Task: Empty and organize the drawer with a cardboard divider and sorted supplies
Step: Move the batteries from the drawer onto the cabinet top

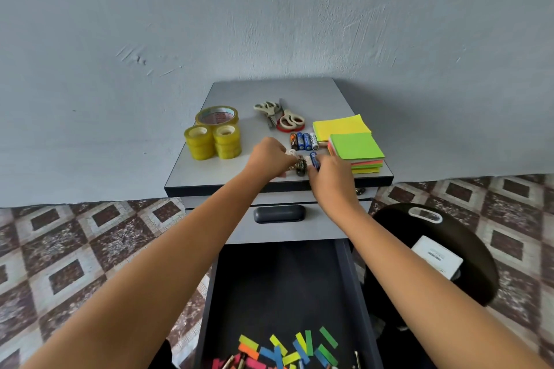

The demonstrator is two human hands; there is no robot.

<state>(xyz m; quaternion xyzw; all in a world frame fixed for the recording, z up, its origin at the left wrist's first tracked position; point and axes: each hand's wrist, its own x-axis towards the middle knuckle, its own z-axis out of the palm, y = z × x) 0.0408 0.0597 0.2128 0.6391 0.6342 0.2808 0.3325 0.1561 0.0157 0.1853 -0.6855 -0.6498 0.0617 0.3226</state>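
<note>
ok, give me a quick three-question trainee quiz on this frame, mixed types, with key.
1. True or false: the scissors lie on the cabinet top.
2. Which things do the left hand and right hand grip? A tape rolls, B batteries, C sticky notes.
3. Fill in: the coloured paper strips lie in the open ____.
Key: 1 true; 2 B; 3 drawer.

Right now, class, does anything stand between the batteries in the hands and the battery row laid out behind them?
Nothing visible does. The left hand and right hand hold loose batteries in front of the battery row; only bare cabinet top lies between. The sticky notes sit off to the right.
</note>
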